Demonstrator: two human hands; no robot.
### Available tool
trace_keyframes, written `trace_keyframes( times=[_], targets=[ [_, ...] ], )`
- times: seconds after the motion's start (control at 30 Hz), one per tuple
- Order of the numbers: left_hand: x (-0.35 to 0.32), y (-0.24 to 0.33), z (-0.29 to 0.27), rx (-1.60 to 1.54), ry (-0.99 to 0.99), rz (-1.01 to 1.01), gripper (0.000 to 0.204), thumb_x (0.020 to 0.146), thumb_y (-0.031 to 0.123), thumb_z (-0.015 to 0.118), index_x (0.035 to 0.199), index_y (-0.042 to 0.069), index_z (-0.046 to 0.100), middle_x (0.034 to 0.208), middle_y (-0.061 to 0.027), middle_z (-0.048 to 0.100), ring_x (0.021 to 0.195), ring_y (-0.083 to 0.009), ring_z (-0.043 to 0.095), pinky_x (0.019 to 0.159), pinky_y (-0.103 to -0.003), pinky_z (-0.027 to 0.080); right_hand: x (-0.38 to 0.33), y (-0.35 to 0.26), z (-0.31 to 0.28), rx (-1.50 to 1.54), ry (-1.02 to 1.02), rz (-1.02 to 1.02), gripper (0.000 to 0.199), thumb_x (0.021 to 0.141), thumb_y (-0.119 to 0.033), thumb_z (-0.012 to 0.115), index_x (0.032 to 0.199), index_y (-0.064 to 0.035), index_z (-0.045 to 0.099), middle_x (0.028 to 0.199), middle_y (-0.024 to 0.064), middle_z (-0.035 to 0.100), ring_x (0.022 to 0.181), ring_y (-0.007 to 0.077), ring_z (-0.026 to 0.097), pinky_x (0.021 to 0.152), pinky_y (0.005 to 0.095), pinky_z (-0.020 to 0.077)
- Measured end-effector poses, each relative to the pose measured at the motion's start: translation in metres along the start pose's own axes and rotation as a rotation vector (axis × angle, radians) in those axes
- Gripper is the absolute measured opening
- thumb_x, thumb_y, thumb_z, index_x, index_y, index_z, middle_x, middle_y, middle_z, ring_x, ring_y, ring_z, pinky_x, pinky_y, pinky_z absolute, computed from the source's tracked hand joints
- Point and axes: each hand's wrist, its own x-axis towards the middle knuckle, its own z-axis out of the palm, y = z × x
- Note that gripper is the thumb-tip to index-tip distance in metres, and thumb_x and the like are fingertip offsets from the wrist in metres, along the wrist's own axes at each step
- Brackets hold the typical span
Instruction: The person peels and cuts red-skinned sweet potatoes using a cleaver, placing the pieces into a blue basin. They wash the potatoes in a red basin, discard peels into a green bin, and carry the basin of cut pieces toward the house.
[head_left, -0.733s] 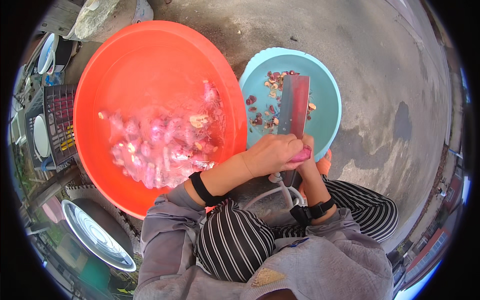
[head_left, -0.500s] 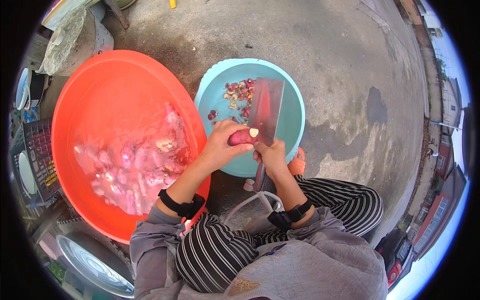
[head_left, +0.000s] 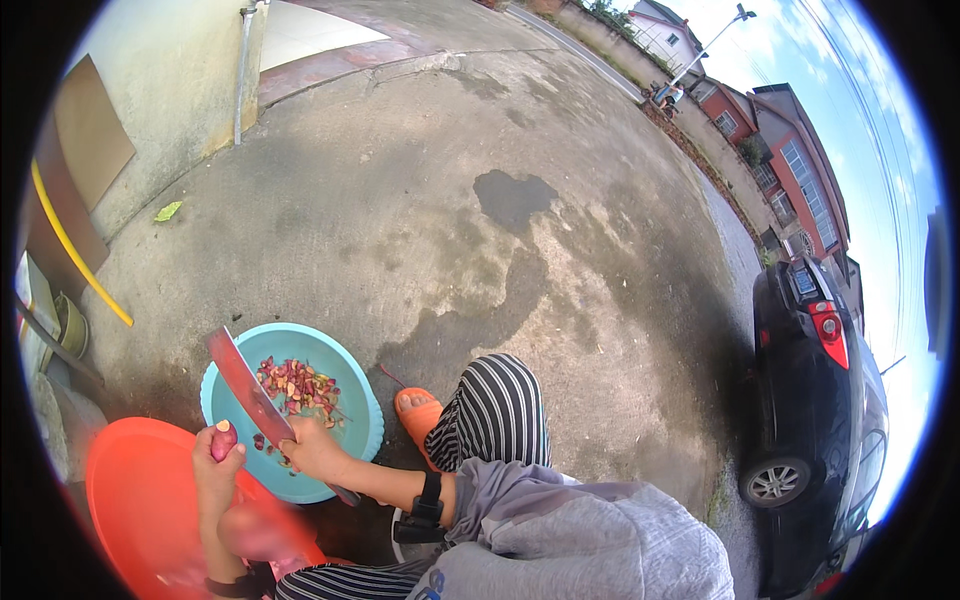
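Observation:
My left hand (head_left: 214, 482) grips a red-purple sweet potato (head_left: 226, 444) with a pale cut end, raised over the rim of the large red basin (head_left: 130, 450). The handle of a broad-bladed cleaver (head_left: 252, 385) is in my closed right hand (head_left: 318, 452). Its blade slants up and left across the light blue basin (head_left: 370, 405), apart from the sweet potato. Inside the blue basin lies a heap of red and pale trimmings (head_left: 298, 385). Most of the red basin's contents are out of sight or blurred.
Concrete ground (head_left: 330, 240) spreads ahead, with a dark patch on it. An orange sandal (head_left: 420, 420) is on my foot beside the blue basin. A black car (head_left: 810, 390) stands at the right. Boards (head_left: 90, 135) and a yellow strip (head_left: 70, 240) lean by the left wall.
The view has swung to the right, bringing the car and houses in. The cleaver and sweet potato have moved apart; both stay in the same hands.

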Motion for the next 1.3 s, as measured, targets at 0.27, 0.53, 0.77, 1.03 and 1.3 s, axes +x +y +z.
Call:
trace_keyframes(
  times=[0.27,0.53,0.77,1.03,1.3],
  targets=[
    [-0.031,0.031,0.021,0.174,0.035,0.008,0.028,0.081,0.008,0.068,0.106,0.001,0.056,0.081,-0.0021,0.057,0.059,-0.0093,0.052,0.052,-0.025,0.046,-0.032,-0.030,-0.024,-0.019,-0.030,-0.097,0.008,0.085,-0.002,0.053,0.089,0.0022,0.059,0.061,0.0063,0.056,0.048,0.0147,0.057,0.047,0.0329,0.0456],
    [-0.038,0.076,0.004,0.318,0.038,0.082,0.035,0.080,0.012,0.070,0.111,0.003,0.055,0.086,-0.0014,0.057,0.074,-0.0098,0.053,0.060,-0.025,0.047,-0.042,-0.034,-0.030,0.028,-0.100,-0.088,0.012,0.085,-0.003,0.051,0.088,0.0041,0.060,0.061,0.0101,0.058,0.049,0.0174,0.059,0.048,0.0352,0.0464],
    [-0.061,0.153,0.021,0.326,0.060,0.133,0.036,0.080,0.015,0.070,0.111,0.006,0.056,0.087,0.0001,0.055,0.073,-0.0086,0.052,0.060,-0.024,0.046,-0.046,-0.030,-0.038,-0.101,-0.053,-0.154,0.015,0.083,-0.007,0.054,0.087,0.0041,0.063,0.071,0.0227,0.062,0.067,0.0347,0.063,0.062,0.0439,0.0489],
    [-0.088,0.194,0.097,-0.035,-0.037,0.176,0.034,0.084,0.021,0.073,0.109,0.006,0.056,0.080,-0.0001,0.059,0.066,-0.0095,0.057,0.055,-0.022,0.047,-0.030,0.004,-0.050,0.011,-0.100,0.057,0.014,0.083,-0.005,0.054,0.086,0.0025,0.065,0.065,0.0184,0.063,0.046,0.0292,0.062,0.044,0.0390,0.0472],
    [-0.102,0.219,0.166,-0.439,-0.073,0.135,0.034,0.090,0.029,0.065,0.111,0.005,0.055,0.081,-0.0028,0.058,0.062,-0.0114,0.058,0.045,-0.023,0.048,-0.038,0.000,-0.061,0.117,-0.141,0.180,0.014,0.083,-0.005,0.055,0.087,0.0014,0.067,0.064,0.0118,0.063,0.044,0.0205,0.060,0.039,0.0342,0.0439]
  ],
)
